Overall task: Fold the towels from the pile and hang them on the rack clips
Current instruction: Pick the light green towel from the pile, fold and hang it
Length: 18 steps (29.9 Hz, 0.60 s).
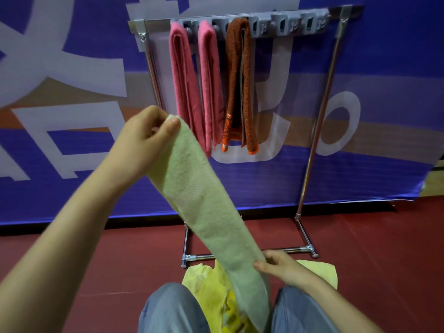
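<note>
Between the knees, at the rack's foot, lies the yellow pile. The green towel stretches between both hands and could unfold if either grip slackens. The left hand pinches its top end. The right hand curls round the lower part, apparently thumb uppermost.

**One head-worn view, aimed forward and down**

Single wide-angle camera, up on the head, tilted forward and down. Right in close on left hand, right hand and towel, filling the foreground. Knees at the bottom edge. Rack straight ahead, farther off, seen from top bar to feet on the floor. Banner closing off the back.
</note>
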Motion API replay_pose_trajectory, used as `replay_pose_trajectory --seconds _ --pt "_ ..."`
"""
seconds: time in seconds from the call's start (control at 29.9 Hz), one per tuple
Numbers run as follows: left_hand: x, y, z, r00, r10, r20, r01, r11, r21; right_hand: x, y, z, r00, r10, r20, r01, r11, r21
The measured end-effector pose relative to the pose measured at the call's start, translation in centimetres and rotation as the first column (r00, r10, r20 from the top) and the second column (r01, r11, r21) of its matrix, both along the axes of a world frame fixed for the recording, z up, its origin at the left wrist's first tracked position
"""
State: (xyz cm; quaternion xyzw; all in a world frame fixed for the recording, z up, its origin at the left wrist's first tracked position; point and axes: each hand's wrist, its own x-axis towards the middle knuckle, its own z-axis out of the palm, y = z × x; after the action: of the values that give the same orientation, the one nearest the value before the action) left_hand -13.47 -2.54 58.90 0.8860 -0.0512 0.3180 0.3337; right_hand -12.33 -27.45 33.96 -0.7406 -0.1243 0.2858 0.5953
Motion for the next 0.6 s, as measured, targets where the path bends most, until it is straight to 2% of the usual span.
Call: replay_pose_trajectory --seconds 0.2,0.27,0.37,0.44,0.5,0.6 --pt "0.3 1.2 -2.5 0.992 0.120 -0.028 -0.120 0.993 -0.002 0.1 0.5 0.6 0.993 -0.046 0.112 0.045 0.999 0.015" --pt "0.5 1.6 -3.9 0.984 0.155 -0.092 -0.153 0.988 0.025 0.0 0.6 1.8 0.989 -0.066 0.132 0.062 0.997 0.038" --pt "0.5 1.7 -6.8 0.931 0.233 -0.279 -0.198 0.969 0.151 -0.1 0.8 3.9 0.990 -0.047 0.130 0.036 0.996 0.083" --pt "0.5 0.6 -8.8 0.910 0.128 -0.394 -0.086 0.989 0.123 0.1 0.9 5.8 0.993 -0.010 0.117 -0.003 0.994 0.108" --pt "0.2 -1.6 -9.9 0.870 -0.128 -0.477 0.096 0.991 -0.091 0.3 1.2 7.8 0.993 0.042 0.108 -0.055 0.990 0.127" --pt "-0.3 -5.4 -10.9 0.721 -0.434 -0.540 0.311 0.899 -0.308 0.4 1.7 10.2 0.988 0.095 0.123 -0.106 0.991 0.087"
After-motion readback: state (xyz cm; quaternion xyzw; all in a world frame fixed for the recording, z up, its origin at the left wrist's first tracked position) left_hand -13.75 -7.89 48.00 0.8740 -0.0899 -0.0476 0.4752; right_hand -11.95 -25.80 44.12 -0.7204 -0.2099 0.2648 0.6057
